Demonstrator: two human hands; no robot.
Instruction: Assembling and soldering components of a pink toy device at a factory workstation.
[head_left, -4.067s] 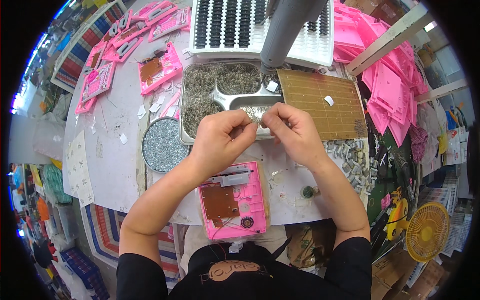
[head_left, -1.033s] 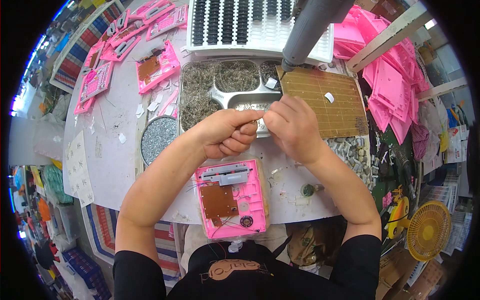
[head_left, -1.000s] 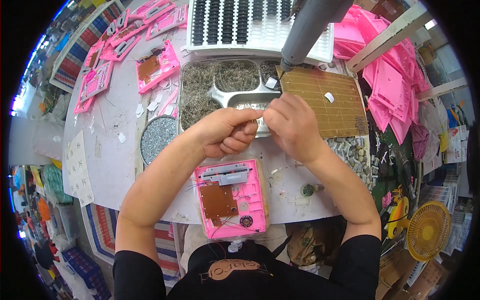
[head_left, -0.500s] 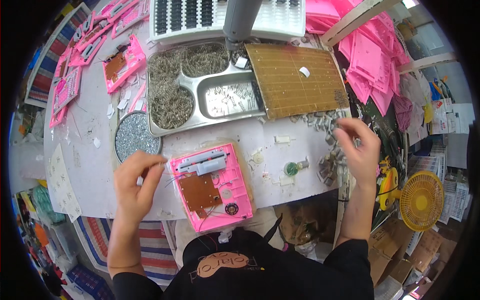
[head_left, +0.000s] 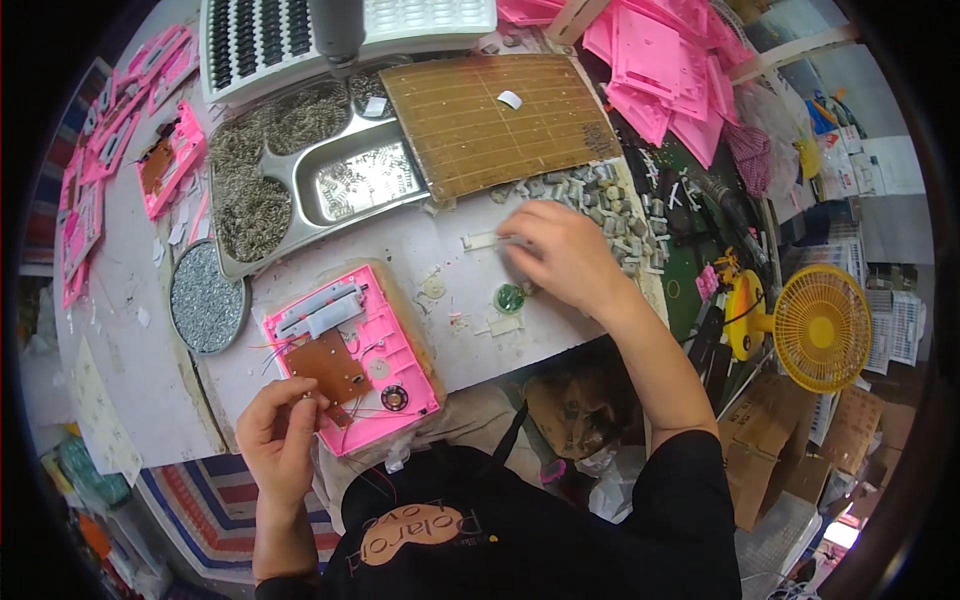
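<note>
My left hand [head_left: 278, 432] is at the lower left edge of a pink plastic case [head_left: 408, 348], its thumb and fingers pinched together. Whatever they grip is too small to make out. The open case lies tilted on a pad and holds a brown circuit board [head_left: 328, 366], a grey plastic piece [head_left: 325, 308], a round black speaker [head_left: 394, 398] and thin wires. My right hand [head_left: 562, 252] reaches over the table, its fingertips closed beside a small white holder [head_left: 480, 241]. They hide whatever they hold. Just below is a round green item [head_left: 509, 297].
A metal tray [head_left: 300, 190] with springs and a round dish [head_left: 208, 297] of small metal pieces stand behind. A brown board [head_left: 500, 120] covers the tray's right end. Small grey parts [head_left: 620, 215] lie heaped at right, near a yellow fan [head_left: 822, 327]. Pink panels [head_left: 655, 70] are piled beyond.
My right hand has moved left from the heap of grey parts to the white holder. My left hand has come down to the case's lower left edge. The view has shifted right.
</note>
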